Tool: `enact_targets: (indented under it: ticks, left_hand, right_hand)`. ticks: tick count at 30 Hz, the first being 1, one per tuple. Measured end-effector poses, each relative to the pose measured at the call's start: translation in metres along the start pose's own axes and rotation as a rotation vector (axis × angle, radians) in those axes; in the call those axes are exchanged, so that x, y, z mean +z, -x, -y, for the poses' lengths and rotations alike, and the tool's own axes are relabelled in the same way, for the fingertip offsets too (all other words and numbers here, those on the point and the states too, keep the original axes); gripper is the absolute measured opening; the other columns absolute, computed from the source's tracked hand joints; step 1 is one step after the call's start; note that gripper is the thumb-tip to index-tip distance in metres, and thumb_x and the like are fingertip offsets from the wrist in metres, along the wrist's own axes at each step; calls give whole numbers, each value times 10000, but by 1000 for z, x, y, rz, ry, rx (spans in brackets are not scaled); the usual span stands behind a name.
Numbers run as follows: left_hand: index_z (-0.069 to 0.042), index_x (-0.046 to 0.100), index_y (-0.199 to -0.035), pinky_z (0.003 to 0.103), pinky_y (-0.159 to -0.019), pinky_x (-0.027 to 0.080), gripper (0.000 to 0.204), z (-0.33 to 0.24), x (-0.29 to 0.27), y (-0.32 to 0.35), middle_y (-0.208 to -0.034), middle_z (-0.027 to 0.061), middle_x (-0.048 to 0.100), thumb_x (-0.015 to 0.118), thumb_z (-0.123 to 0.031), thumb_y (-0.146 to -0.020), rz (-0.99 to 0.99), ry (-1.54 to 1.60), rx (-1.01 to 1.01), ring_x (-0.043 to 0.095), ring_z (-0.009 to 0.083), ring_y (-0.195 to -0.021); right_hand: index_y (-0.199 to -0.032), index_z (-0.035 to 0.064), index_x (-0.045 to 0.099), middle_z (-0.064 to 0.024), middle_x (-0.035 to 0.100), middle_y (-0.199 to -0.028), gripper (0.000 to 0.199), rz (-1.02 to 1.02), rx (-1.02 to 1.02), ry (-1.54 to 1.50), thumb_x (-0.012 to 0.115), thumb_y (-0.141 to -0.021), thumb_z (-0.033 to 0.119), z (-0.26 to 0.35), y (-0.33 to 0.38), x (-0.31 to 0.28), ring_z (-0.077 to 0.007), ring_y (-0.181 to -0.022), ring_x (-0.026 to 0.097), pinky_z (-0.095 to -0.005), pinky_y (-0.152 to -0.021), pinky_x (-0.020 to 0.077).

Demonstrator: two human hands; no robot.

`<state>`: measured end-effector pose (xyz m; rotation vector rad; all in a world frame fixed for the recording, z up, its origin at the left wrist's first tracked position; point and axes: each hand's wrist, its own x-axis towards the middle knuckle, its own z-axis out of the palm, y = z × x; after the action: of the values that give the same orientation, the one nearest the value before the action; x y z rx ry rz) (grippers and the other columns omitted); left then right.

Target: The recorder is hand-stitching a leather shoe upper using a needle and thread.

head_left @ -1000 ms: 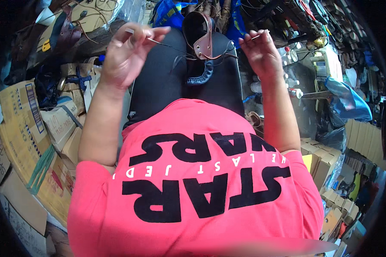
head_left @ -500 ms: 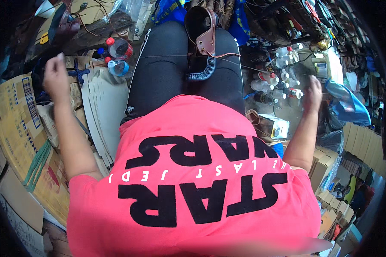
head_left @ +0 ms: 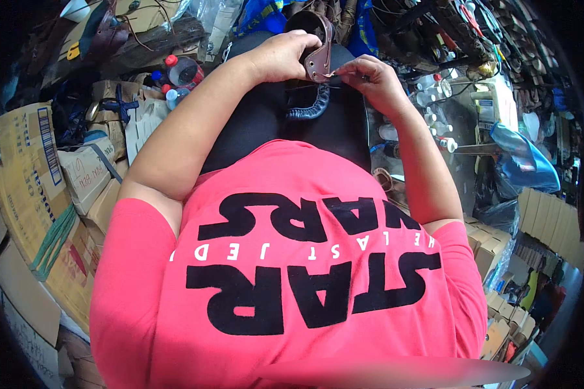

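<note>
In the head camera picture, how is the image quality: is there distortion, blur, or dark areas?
Head view: strong fisheye bending, so the cardboard boxes curve near the rim; the corners are black; a smeared patch blurs the lower edge of the pink shirt; light is even and soft on the left hand and right hand at the brown leather piece, which looks fairly sharp.

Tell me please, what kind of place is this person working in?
Probably a small, crowded leather or shoe repair workshop. Both hands, the left hand and the right hand, hold a brown leather piece over the lap. Cardboard boxes are stacked on the left, and small bottles stand on the right.
</note>
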<state>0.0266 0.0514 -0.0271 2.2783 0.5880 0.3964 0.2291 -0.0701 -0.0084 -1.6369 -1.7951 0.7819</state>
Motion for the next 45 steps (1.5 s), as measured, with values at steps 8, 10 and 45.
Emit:
enact_targets:
  ticks: [8, 10, 45]
  left_hand:
    - [-74, 705, -990, 321, -773, 486, 454, 7, -2, -5, -956, 118, 660, 808, -349, -642, 158, 109, -14, 637, 240, -865]
    - [-61, 702, -989, 307, -759, 485, 436, 7, -1, -6, -922, 103, 672, 807, -321, -655, 174, 152, -33, 636, 203, -839]
    - [-27, 665, -954, 352, -771, 477, 268, 2, 2, -20, -934, 157, 618, 691, -99, -697, 356, -11, -34, 615, 290, -896]
  right_hand:
    - [-914, 80, 698, -21, 598, -844, 141, 100, -49, 54, 689, -790, 12, -7, 2, -4, -145, -829, 597, -261, -746, 472]
    - [-912, 80, 699, -16, 596, -838, 147, 113, -41, 47, 692, -785, 8, -5, 2, -1, -141, -823, 595, -259, -741, 471]
    - [-838, 76, 650, -116, 612, -853, 122, 197, -281, 898, 559, -759, 94, 56, -2, 25, -298, -829, 637, -404, -714, 486]
